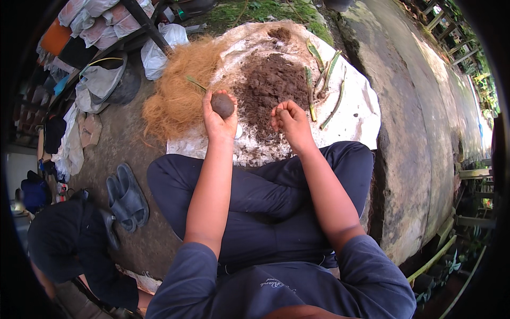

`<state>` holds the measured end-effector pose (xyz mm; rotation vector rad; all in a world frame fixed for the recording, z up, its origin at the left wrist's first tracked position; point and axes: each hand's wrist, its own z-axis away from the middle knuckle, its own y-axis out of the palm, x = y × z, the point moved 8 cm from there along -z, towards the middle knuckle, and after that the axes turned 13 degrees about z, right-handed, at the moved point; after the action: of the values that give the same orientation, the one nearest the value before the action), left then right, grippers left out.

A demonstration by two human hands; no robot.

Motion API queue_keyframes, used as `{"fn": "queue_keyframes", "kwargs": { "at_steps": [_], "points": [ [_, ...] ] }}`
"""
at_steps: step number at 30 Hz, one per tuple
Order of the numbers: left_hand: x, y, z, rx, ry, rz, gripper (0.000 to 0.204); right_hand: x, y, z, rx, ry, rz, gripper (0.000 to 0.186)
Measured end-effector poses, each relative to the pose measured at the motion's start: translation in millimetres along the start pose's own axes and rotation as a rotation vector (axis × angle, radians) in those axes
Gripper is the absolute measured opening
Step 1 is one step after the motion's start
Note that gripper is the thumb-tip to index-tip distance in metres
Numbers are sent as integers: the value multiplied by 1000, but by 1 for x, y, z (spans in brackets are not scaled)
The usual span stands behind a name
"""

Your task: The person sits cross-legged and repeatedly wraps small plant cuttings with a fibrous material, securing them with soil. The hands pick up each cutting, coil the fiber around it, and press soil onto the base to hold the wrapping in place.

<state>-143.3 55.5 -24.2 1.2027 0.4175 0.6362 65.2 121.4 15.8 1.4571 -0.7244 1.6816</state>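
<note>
My left hand [219, 126] is closed around a round brown ball of soil [222, 106], held up above the sheet's left half. From the ball's far left side a short green stem [196, 83] sticks out. My right hand [292, 123] is pinched, thumb against fingers, over the near right edge of a dark brown soil heap [273, 80]; what lies between the fingertips is too small to make out. The heap rests on a white woven sheet [356, 106] in front of my crossed legs.
Orange-brown fibre [178, 90] is piled at the sheet's left. Cut green plant stalks [332, 69] lie right of the soil. Dark slippers [127, 196] stand at left, near another person's dark-clothed legs [69, 239]. A white plastic bag [162, 50] sits behind the fibre; a concrete ledge [414, 133] runs along the right.
</note>
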Motion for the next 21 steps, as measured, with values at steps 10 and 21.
{"fn": "queue_keyframes", "kwargs": {
  "at_steps": [10,21],
  "points": [
    [24,7,10,45,-232,-51,23,-59,40,17,379,-313,1058,15],
    [29,13,18,168,-95,-462,17,-3,17,8,167,-155,554,20]
  ]
}}
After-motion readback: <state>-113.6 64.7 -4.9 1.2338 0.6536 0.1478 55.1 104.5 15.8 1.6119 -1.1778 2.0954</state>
